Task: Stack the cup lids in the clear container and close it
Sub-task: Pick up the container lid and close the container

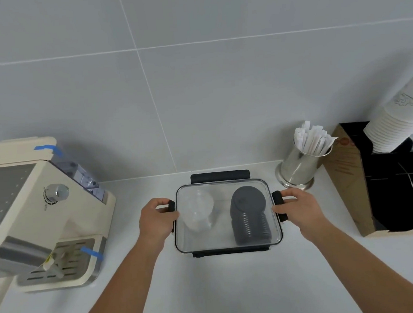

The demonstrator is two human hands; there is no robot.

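So the clear container (pixel 226 215) sat on the white surface (pixel 211 291) right up against the tiled wall (pixel 194 83), lid already laid on top. Inside it, the black cup lids (pixel 249 214) were stacked in a leaning column on its right half and a stack of clear dome lids (pixel 198 211) filled its left half. That split kept the two kinds apart and low enough for the cover to sit flat, I'd guess.

Left hand (pixel 156 219) was wrapped around the black latch (pixel 172 207) on the container's left edge, fingers curled over it and thumb on the lid rim. Right hand (pixel 297 209) did the same with the latch (pixel 278 200) on the container's right edge. Both grips were pressed together on those flaps, looking ready to snap them down at once so the lid wouldn't tilt. The far flap still stuck up toward the wall, the near one looked folded down already, hard to be sure.

Left of the container stood a cream espresso machine (pixel 44 211), right of it a steel cup of wrapped straws (pixel 304 158).
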